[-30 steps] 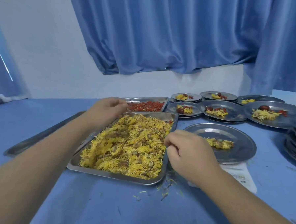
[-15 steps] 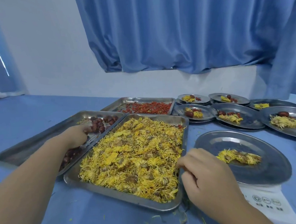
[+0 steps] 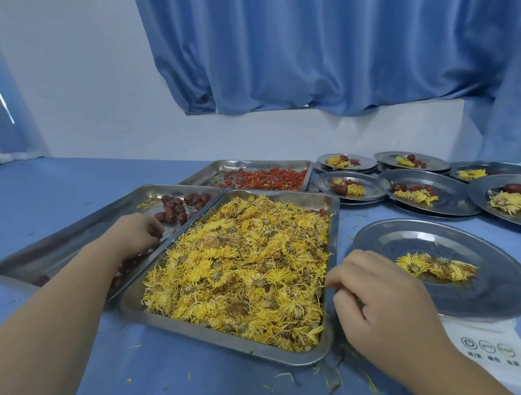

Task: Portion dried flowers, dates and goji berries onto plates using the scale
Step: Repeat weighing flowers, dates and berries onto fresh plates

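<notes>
- Head view: the left hand [image 3: 137,234] is now seen down in the date tray [image 3: 45,257], whereas a second ago it was over the far corner of the flower tray [image 3: 231,347].
- Its fingers are curled downward among the dates [image 3: 175,209] and hidden by the back of the hand, so it cannot be told whether a date is already gripped.
- The right hand [image 3: 376,297] has been kept at the flower tray's right rim. Its fingers are loosely curled and its fingertips touch the edge of the dried flowers [image 3: 241,264]. Whether petals are pinched cannot be told.
- Just right of the right hand, the plate [image 3: 484,291] sits on the scale [image 3: 487,348] and carries only a small flower portion [image 3: 435,268], as before.
- From this it is judged that the flower weighing for this plate is done and a date is being fetched. The goji berries [image 3: 264,179], beyond both hands, are still to be added.
- The date tray's rim is pressed against the flower tray's rim right beside the left hand, so little room is left for the fingers there.
- A date's path to the plate is judged to cross above the heaped flowers, where a low carry could brush the loose petals.
- Beyond the right hand the filled plates [image 3: 434,200] are crowded rim to rim, and open table [image 3: 71,183] is found only left of the left forearm.
</notes>
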Demonstrator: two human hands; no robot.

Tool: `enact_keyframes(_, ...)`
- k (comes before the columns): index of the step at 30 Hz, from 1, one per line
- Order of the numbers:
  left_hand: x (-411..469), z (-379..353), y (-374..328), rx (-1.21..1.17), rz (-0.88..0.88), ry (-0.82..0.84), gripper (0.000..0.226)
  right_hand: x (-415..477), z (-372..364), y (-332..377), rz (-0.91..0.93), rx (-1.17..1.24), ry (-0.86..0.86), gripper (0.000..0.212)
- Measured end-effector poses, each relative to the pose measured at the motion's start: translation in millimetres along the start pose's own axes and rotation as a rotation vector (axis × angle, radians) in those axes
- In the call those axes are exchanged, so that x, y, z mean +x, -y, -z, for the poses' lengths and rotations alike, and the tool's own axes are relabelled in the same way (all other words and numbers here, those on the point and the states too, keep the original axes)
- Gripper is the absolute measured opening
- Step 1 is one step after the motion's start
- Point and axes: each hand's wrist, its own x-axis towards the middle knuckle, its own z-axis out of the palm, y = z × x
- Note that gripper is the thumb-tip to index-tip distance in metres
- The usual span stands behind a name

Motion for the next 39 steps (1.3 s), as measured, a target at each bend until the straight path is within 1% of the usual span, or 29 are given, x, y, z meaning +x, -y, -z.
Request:
enact_keyframes(3,-8.1,8.3,-13.0,-0.106,-0.026,-0.090,0.021,0.1,-0.3,-0.6,0.001,0.014,-0.018,0.029)
enact_keyframes(5,-14.4,16.5,-29.1,-0.208,-0.075,-0.149,0.018,-0.1,2.1,-2.1,-0.006,0.038,-0.035,0.030)
enact_keyframes(7,-21.4,24.7,-52.9,-0.281,-0.134,-0.173,0.018,-0.7,5.5,-3.8,-0.026,0.077,-0.073,0.030)
enact_keyframes(9,-29.8,30.3,-81.6,-0.309,-0.215,-0.160,0.019,-0.9,10.2,-6.1,-0.086,0.160,-0.119,0.031)
enact_keyframes(11,-40.9,32.8,-114.8,-0.399,-0.293,-0.117,0.017,0.0,16.8,-8.9,-0.198,0.281,-0.198,0.031)
enact_keyframes(14,-61.0,28.9,-169.2,-0.558,-0.382,-0.041,0.015,2.9,30.5,-16.2,-0.510,0.548,-0.348,0.034)
enact_keyframes(16,-72.1,22.0,-204.9,-0.572,-0.452,0.006,0.019,5.1,41.2,-24.9,-0.714,0.732,-0.449,0.039)
enact_keyframes(19,-83.2,12.0,-252.8,-0.534,-0.551,0.058,0.020,7.9,55.8,-40.4,-0.891,0.869,-0.582,0.037)
enact_keyframes(22,-87.4,6.6,-289.9,-0.487,-0.620,0.116,0.017,9.1,68.6,-52.4,-0.971,0.969,-0.702,0.041)
enact_keyframes(26,-82.1,0.9,-320.5,-0.357,-0.665,0.196,0.019,7.5,80.9,-60.8,-0.990,1.067,-0.784,0.041)
enact_keyframes(29,-77.7,-4.7,-331.3,-0.272,-0.681,0.251,0.024,6.1,81.9,-61.3,-0.969,1.072,-0.771,0.040)
enact_keyframes(32,-72.5,-3.7,-330.8,-0.252,-0.692,0.263,0.030,10.9,82.1,-64.4,-0.936,1.040,-0.688,0.042)
enact_keyframes(35,-60.7,8.6,-320.4,-0.228,-0.677,0.213,0.027,26.3,86.4,-75.5,-0.901,0.995,-0.548,0.043)
enact_keyframes(39,-32.2,30.6,-293.8,-0.153,-0.568,0.103,0.021,53.1,89.8,-95.2,-0.808,0.853,-0.324,0.040)
